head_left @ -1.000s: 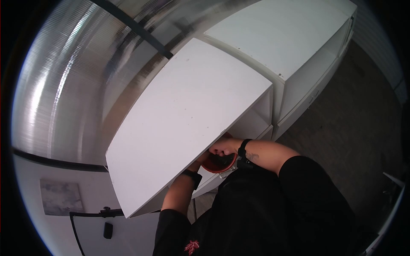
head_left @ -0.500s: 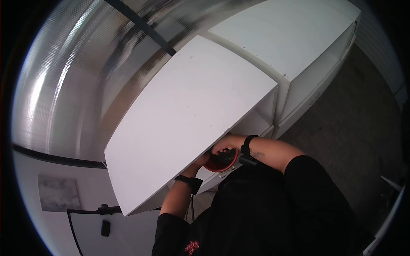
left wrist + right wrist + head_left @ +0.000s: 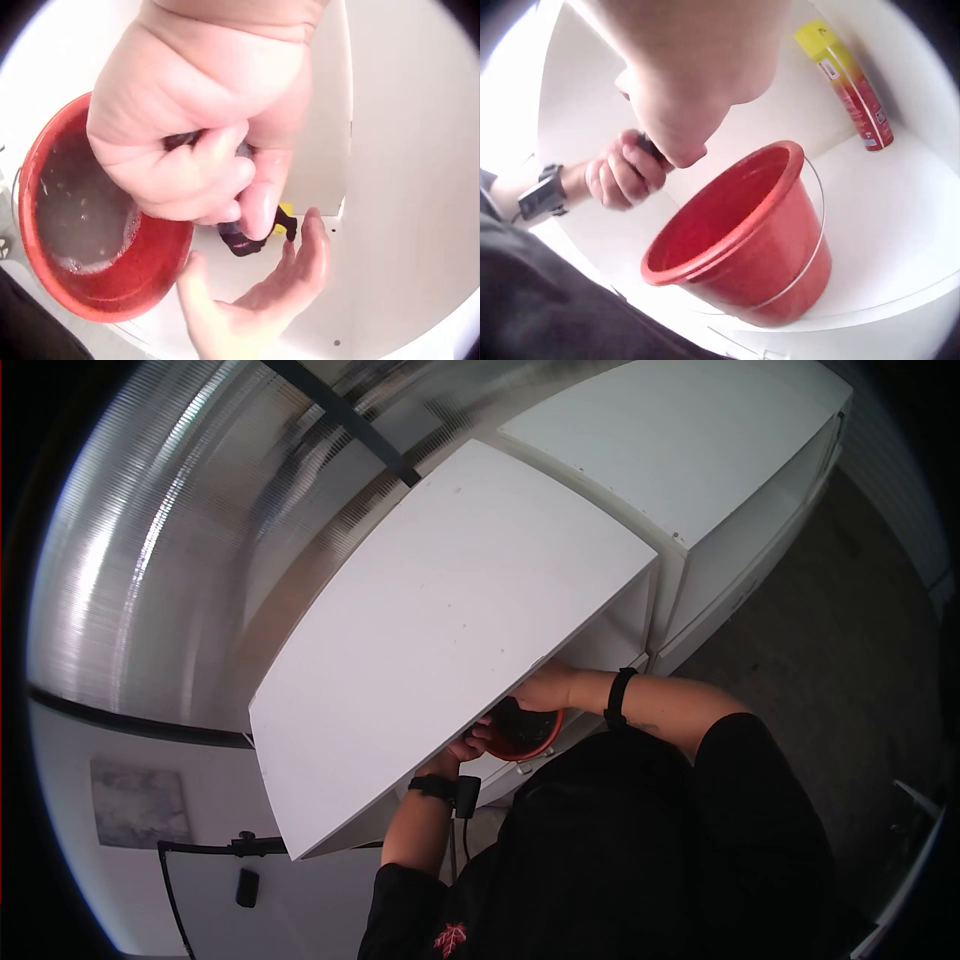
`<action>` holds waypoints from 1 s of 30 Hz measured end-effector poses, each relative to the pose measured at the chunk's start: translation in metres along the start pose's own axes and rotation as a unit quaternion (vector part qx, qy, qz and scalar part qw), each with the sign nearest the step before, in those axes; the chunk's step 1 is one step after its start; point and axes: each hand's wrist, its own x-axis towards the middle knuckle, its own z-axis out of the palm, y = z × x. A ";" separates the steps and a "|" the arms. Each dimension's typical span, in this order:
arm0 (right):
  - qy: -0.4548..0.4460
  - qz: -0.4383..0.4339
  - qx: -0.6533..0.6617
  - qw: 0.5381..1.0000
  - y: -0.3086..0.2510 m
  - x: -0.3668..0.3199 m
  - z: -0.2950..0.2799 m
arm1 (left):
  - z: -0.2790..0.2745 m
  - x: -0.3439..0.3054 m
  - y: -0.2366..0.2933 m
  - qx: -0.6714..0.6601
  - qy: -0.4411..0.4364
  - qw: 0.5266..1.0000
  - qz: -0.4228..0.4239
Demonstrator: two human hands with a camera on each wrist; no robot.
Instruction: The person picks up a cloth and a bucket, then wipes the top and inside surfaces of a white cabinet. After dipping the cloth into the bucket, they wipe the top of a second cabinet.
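My left hand (image 3: 202,112) is curled tightly round a bunched dark cloth (image 3: 244,244), whose end hangs out below the fingers. Facing it in the left wrist view, my right hand (image 3: 259,300) has its thumb and fingers spread around the hanging end; contact cannot be told. The right wrist view shows the right hand (image 3: 697,82) beside the left fist (image 3: 626,171), its fingertips largely hidden. A red bucket (image 3: 780,255) stands tilted at the compartment's front, cloudy, bubbly liquid inside. In the head view both hands, left (image 3: 462,748) and right (image 3: 545,687), are by its rim.
A yellow and red spray can (image 3: 855,97) stands at the back of the white compartment. The white cabinet top (image 3: 450,600) overhangs the hands, with a second white cabinet (image 3: 680,450) alongside. A thin metal handle (image 3: 821,240) hangs round the bucket.
My right hand has shifted right and further under the cabinet top, away from my left hand. The left fingers now show beside the bucket's rim. The view has shifted slightly.
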 end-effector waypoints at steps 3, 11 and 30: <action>0.063 -0.077 -0.058 0.993 0.000 -0.003 0.017 | 0.004 0.002 -0.001 0.006 -0.099 0.993 -0.071; -0.165 0.200 0.310 0.915 -0.024 0.038 -0.015 | 0.042 -0.013 -0.019 0.022 -0.098 0.989 -0.113; -0.129 0.152 0.034 0.979 -0.005 0.026 0.039 | 0.021 0.034 -0.030 0.714 0.164 0.524 0.434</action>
